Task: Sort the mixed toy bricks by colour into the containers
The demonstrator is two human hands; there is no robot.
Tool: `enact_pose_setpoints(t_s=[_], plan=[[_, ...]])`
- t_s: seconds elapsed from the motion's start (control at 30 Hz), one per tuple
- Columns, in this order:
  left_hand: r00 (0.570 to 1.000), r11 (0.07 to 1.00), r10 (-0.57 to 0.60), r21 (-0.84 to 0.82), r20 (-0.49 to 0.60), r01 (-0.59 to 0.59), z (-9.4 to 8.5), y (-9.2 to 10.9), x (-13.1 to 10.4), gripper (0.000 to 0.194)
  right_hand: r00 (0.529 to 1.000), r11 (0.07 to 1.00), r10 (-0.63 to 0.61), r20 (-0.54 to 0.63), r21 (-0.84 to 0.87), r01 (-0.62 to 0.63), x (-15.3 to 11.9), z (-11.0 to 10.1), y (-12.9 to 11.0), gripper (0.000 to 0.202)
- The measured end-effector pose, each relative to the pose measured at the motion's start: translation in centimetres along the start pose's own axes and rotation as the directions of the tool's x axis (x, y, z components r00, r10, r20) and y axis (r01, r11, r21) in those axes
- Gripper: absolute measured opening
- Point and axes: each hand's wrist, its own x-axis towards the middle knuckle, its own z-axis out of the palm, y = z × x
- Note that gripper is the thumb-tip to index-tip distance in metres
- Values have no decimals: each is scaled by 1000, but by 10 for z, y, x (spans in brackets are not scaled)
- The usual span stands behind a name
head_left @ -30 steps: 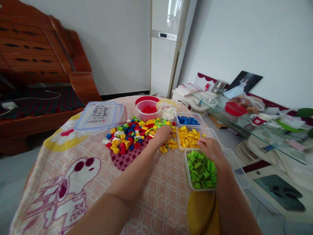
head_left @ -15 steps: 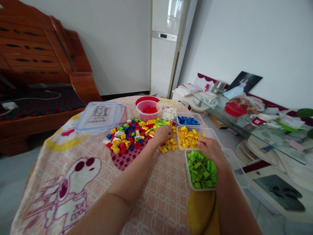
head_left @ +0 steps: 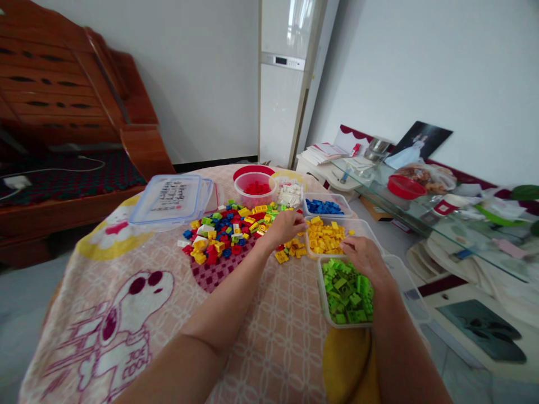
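My left hand (head_left: 288, 226) hovers at the left rim of the box of yellow bricks (head_left: 324, 237), its fingers pressed together; anything between them is too small to make out. Over that box's right side is my right hand (head_left: 359, 252), fingers curled, their contents hidden. A box of green bricks (head_left: 346, 293) stands nearer, partly behind my right forearm. Blue bricks (head_left: 323, 207) fill a smaller box farther back. Mixed bricks (head_left: 223, 233) lie heaped left of my left hand, with loose yellow bricks (head_left: 290, 251) just below it.
A round tub of red bricks (head_left: 255, 189) and white bricks (head_left: 290, 193) stand at the back. Clear lids (head_left: 168, 196) lie at the back left of the cloth-covered table (head_left: 168, 314). Beyond its right edge is a cluttered glass shelf (head_left: 446, 230).
My left hand has moved right, from the brick heap to the rim of the yellow box. My right hand has hardly moved.
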Motion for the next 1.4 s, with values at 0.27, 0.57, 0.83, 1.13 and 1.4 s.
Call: enact_pose_setpoints(t_s=[0.27, 0.57, 0.83, 1.13, 1.4], plan=[[912, 911, 339, -322, 231, -257, 25, 47, -14, 17, 998, 998, 54, 37, -17, -53, 2, 0, -1, 31], [963, 966, 166, -231, 214, -115, -11, 21, -13, 17, 1000, 1000, -7, 0, -10, 7, 1, 3, 3, 33], [949, 998, -5, -50, 315, 22, -7, -19, -5, 26, 1000, 1000, -22, -8, -18, 22, 1, 3, 4, 34], [997, 995, -75, 67, 21, 73, -17, -36, 3, 27, 1000, 1000, 12, 8, -7, -12, 2, 3, 2, 33], [991, 954, -71, 298, 117, 33, 11, -17, -2, 27, 1000, 999, -3, -3, -48, 3, 1, 1, 1, 34]])
